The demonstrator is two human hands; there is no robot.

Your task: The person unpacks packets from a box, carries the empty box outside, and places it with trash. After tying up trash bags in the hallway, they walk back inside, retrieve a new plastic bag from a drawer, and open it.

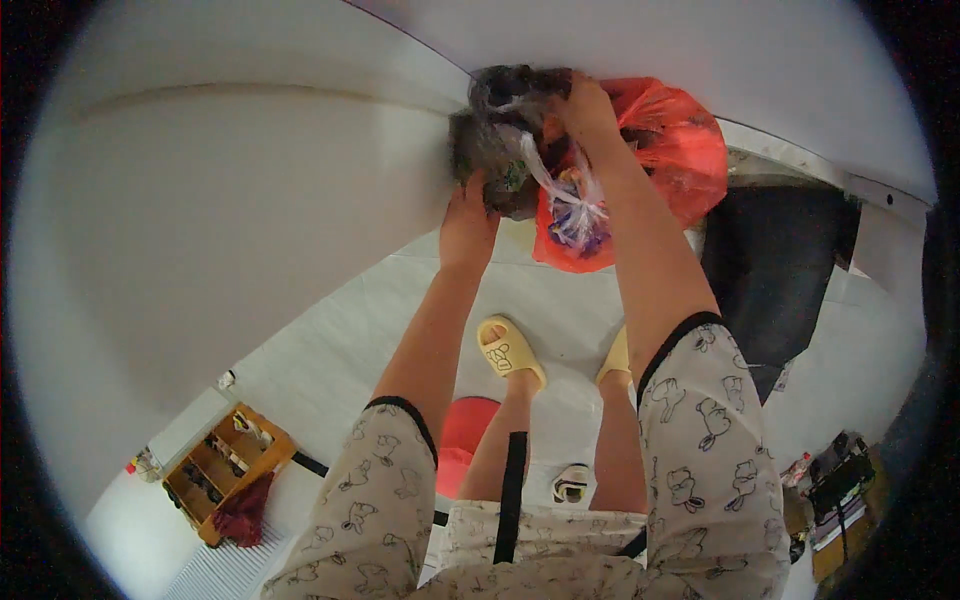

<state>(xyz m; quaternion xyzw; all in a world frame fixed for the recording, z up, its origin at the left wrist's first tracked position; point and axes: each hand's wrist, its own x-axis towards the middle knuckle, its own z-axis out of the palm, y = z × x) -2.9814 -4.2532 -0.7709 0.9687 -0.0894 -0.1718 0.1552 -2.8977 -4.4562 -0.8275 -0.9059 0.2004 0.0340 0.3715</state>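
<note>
A dark, see-through plastic bag (497, 150) with crumpled contents is in the corner between two pale walls. My left hand (468, 228) holds its lower left side, fingertips pressed into the plastic. My right hand (588, 110) grips the upper right of the same bag; the bag and the back of the hand partly hide its fingers. Beside it bulges a red plastic bag (685, 150), partly behind my right forearm. A knotted clear plastic bag (578, 215) with colourful contents lies against the red one, under that forearm.
Right of the bags stands a black panel-like object (770, 270). My feet wear yellow slippers (510, 350) on pale floor tiles. A red round object (468, 430) lies behind my left leg. A wooden shelf rack (225, 465) stands lower left, a cluttered stand (840, 490) lower right.
</note>
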